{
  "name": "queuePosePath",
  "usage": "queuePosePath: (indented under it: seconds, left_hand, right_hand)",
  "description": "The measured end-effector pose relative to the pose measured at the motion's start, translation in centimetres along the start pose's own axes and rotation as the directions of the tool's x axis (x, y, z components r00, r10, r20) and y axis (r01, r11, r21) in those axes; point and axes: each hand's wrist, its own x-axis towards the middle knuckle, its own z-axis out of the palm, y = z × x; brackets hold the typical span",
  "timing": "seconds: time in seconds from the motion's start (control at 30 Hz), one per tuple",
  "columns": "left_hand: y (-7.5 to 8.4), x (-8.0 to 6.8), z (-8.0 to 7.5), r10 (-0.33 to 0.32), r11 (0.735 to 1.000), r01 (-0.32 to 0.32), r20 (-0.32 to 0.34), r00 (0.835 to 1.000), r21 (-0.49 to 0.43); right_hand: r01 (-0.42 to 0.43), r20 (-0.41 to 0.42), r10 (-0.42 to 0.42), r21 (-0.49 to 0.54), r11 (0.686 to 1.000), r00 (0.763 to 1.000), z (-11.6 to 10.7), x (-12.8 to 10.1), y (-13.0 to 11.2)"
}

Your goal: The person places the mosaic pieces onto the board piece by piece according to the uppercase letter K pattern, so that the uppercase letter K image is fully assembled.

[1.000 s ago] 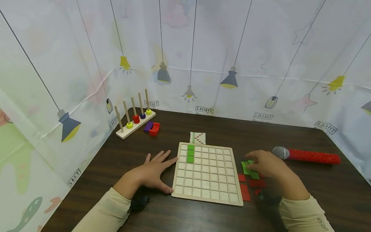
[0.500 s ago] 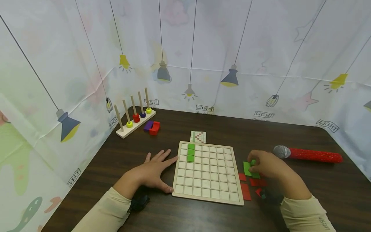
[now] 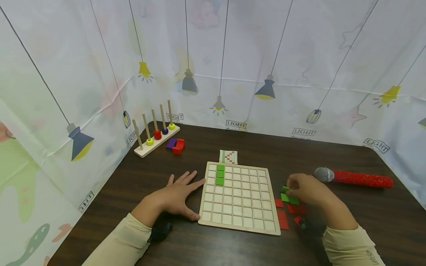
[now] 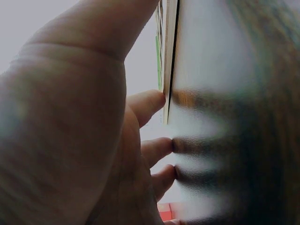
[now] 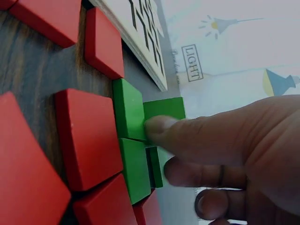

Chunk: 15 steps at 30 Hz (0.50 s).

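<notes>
**Right hand taking a green tile beside the grid board**

A peg rack [image 3: 155, 136] with five pegs is standing far left, blocks beside it. The left hand [image 3: 176, 197] is lying flat, fingers released, touching the wooden grid board [image 3: 237, 199], which is holding three green tiles [image 3: 219, 173]. The right hand [image 3: 304, 190] is pinching a green tile [image 5: 161, 110] among red tiles [image 3: 283, 218] just right of the board. A microphone [image 3: 352, 178] is lying on the dark table [image 3: 332, 155]; printed curtains are surrounding it.

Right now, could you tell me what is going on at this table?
A person's left hand rests flat against the left edge of a square wooden grid board, which holds three green square tiles in one column. The right hand pinches a small green wooden tile from the loose green and red tiles beside the board.
</notes>
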Motion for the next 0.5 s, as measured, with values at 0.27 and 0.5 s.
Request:
queuePosePath:
  seconds: [0.27, 0.5]
  left_hand:
    - [-0.1, 0.0, 0.1, -0.003, 1.000, 0.003, -0.002, 1.000, 0.009]
    - [-0.2, 0.1, 0.0, 0.000, 1.000, 0.000, 0.002, 1.000, -0.001]
  right_hand:
    - [0.000, -0.119, 0.002, 0.016, 1.000, 0.993, 0.0, 0.1, -1.3]
    - [0.074, -0.094, -0.062, 0.127, 0.989, 0.994, 0.8, 0.7, -3.5]
